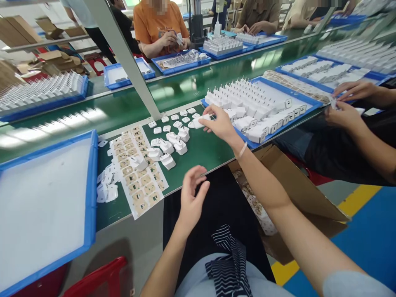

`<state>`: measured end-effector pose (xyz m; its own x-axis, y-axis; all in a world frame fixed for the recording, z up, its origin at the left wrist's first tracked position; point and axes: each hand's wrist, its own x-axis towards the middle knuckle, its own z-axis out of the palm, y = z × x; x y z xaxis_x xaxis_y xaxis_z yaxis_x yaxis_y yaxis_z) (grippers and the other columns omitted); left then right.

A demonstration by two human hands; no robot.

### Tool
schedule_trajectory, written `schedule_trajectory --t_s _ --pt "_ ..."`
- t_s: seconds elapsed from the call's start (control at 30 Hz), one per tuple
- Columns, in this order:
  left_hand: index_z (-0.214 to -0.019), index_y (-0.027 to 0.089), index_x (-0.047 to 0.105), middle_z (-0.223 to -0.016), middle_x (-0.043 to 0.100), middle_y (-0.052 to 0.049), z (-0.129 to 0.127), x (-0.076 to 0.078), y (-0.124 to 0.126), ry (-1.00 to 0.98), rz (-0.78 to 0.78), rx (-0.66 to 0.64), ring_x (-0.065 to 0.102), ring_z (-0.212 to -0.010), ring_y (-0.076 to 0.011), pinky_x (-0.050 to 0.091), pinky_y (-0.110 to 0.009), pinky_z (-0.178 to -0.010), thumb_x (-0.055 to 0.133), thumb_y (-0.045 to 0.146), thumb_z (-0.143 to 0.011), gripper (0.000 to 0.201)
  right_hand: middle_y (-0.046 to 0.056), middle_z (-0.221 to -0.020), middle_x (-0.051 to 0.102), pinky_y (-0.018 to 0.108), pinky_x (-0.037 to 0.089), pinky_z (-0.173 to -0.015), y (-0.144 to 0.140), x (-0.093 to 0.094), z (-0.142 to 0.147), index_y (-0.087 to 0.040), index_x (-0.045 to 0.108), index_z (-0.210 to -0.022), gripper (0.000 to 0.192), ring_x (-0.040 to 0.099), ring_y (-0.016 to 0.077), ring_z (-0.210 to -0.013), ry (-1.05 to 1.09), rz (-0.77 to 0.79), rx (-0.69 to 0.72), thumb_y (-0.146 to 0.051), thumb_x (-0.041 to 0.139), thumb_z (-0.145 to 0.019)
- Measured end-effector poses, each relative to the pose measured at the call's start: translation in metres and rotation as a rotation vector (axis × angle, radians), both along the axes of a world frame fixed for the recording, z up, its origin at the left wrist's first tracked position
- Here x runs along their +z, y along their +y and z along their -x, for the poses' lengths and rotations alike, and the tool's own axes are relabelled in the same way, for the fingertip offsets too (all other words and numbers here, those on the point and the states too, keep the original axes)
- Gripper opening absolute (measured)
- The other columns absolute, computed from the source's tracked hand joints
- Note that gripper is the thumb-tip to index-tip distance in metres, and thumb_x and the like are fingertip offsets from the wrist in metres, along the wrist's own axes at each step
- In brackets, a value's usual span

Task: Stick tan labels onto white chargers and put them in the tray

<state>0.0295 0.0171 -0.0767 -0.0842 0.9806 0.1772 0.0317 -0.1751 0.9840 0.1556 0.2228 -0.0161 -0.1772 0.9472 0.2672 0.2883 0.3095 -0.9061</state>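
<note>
My right hand (220,123) is pinched on a white plug adapter (202,121) over the bench, beside the left edge of a blue tray (256,144). In that tray, white adapters (244,97) stand in rows with pins up, and others lie along the near side. My left hand (192,196) hovers at the bench's front edge, fingers loosely curled and apart, holding nothing. Between the hands and a sticker sheet (136,173) lie several loose white adapters (167,148). Small white square covers (176,123) are spread behind them. One adapter (138,162) sits on the sheet.
A blue-rimmed tray (93,181) with a white lining is at the left, next to a pile of white pieces (108,185). A metal post (126,62) rises from the bench. An open cardboard box (297,198) stands below at right. A co-worker's hands (349,101) work at far right.
</note>
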Motion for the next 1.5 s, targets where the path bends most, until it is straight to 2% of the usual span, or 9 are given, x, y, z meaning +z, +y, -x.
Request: schedule_trajectory --t_s 0.13,0.2,0.3,0.47,0.6,0.8,1.03,1.33,1.5 --pt "-0.143 0.031 0.046 -0.154 0.051 -0.010 -0.003 0.014 0.024 -0.071 -0.087 0.093 0.049 -0.145 -0.0272 0.043 -0.045 -0.120 0.071 0.047 -0.090 0.060 -0.002 -0.088 0.063 0.021 0.034 -0.037 -0.097 -0.033 -0.003 -0.026 0.055 -0.097 0.038 0.056 0.0085 -0.049 0.675 0.292 0.154 -0.053 0.076 -0.079" --pt "-0.135 0.029 0.055 -0.151 0.054 -0.010 -0.012 0.019 0.032 -0.090 -0.092 0.053 0.054 -0.140 -0.0282 0.048 -0.045 -0.115 0.069 0.047 -0.092 0.049 -0.003 -0.085 0.063 0.018 0.031 -0.035 -0.133 -0.052 -0.002 -0.027 0.058 -0.097 0.041 0.052 0.0066 -0.048 0.778 0.425 0.149 -0.046 0.084 -0.073" --pt "-0.120 0.025 0.063 -0.141 0.061 -0.010 -0.028 0.019 0.035 -0.086 -0.090 0.019 0.061 -0.128 -0.0267 0.053 -0.041 -0.106 0.067 0.042 -0.093 0.032 -0.001 -0.085 0.066 0.019 0.042 -0.039 -0.159 -0.070 -0.011 -0.028 0.061 -0.098 0.036 0.061 0.0120 -0.061 0.754 0.514 0.167 -0.050 0.081 -0.078" --pt "-0.144 0.030 0.038 -0.124 0.064 -0.009 -0.033 0.017 0.032 -0.109 -0.118 -0.107 0.066 -0.111 -0.0200 0.055 -0.037 -0.099 0.069 0.037 -0.093 0.060 0.004 -0.116 0.066 0.030 0.059 -0.078 -0.160 -0.058 -0.054 -0.032 0.068 -0.114 0.026 0.066 0.0182 -0.102 0.371 0.042 -0.003 -0.033 0.075 -0.089" --pt "-0.151 0.034 0.021 -0.121 0.066 -0.008 -0.027 0.026 0.026 -0.096 -0.103 -0.340 0.065 -0.095 -0.0171 0.055 -0.034 -0.087 0.065 0.041 -0.096 0.071 0.003 -0.110 0.067 0.030 0.058 -0.071 -0.158 -0.028 -0.086 -0.033 0.066 -0.124 0.035 0.066 0.0162 -0.089 0.203 -0.237 0.101 -0.021 0.071 -0.091" --pt "-0.153 0.038 0.018 -0.127 0.064 -0.008 -0.025 0.036 0.020 -0.113 -0.113 -0.423 0.065 -0.095 -0.0174 0.055 -0.035 -0.086 0.063 0.041 -0.097 0.072 0.005 -0.105 0.071 0.029 0.062 -0.070 -0.154 -0.001 -0.104 -0.027 0.070 -0.112 0.021 0.069 0.0155 -0.081 -0.016 -0.379 0.328 -0.021 0.071 -0.092" --pt "-0.152 0.038 0.022 -0.130 0.062 -0.010 -0.030 0.040 0.016 -0.081 -0.098 -0.392 0.064 -0.099 -0.0203 0.055 -0.034 -0.081 0.062 0.046 -0.096 0.069 0.003 -0.092 0.076 0.033 0.064 -0.076 -0.161 -0.003 -0.096 -0.029 0.070 -0.104 0.021 0.074 0.0183 -0.085 -0.042 -0.581 0.263 -0.011 0.064 -0.094" --pt "-0.151 0.039 0.025 -0.132 0.058 -0.010 -0.030 0.048 0.016 -0.057 -0.151 -0.364 0.062 -0.095 -0.0189 0.056 -0.035 -0.083 0.064 0.044 -0.095 0.068 0.001 -0.090 0.078 0.029 0.063 -0.066 -0.169 -0.007 -0.091 -0.028 0.070 -0.105 0.023 0.073 0.0166 -0.075 0.060 -0.487 0.173 -0.011 0.069 -0.090" --pt "-0.150 0.039 0.027 -0.132 0.058 -0.009 -0.031 0.048 0.014 -0.042 -0.163 -0.366 0.062 -0.096 -0.0196 0.054 -0.036 -0.084 0.065 0.044 -0.094 0.068 0.000 -0.086 0.078 0.029 0.063 -0.068 -0.169 -0.006 -0.093 -0.029 0.071 -0.099 0.020 0.075 0.0170 -0.075 0.035 -0.559 0.166 -0.011 0.067 -0.092"
